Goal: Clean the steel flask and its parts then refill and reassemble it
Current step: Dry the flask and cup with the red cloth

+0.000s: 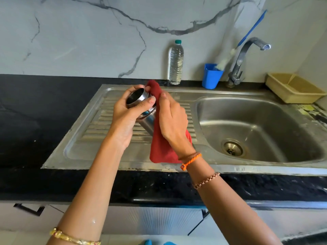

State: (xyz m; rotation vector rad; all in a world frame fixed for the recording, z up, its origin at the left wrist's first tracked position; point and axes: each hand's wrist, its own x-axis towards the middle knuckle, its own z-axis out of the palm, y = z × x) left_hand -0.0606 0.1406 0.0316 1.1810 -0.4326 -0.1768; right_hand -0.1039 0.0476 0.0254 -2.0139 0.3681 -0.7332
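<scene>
Above the sink's ribbed drainboard I hold the steel flask (pixel 148 122) tilted, its top toward the left. My left hand (pixel 123 112) grips the steel cap (pixel 137 98) at the flask's upper end, thumb and fingers curled round it. My right hand (pixel 172 119) holds a red cloth (pixel 161 149) wrapped against the flask's body; the cloth hangs down below my wrist and its top peeks out behind the cap. Most of the flask's body is hidden by the cloth and my hands.
Steel sink basin (pixel 256 124) with drain on the right, drainboard (pixel 99 121) on the left, black counter (pixel 26 112) around. Against the marble wall stand a clear water bottle (pixel 176 63), a blue cup (pixel 211 76) with a brush, the tap (pixel 247 55) and a beige tray (pixel 293 88).
</scene>
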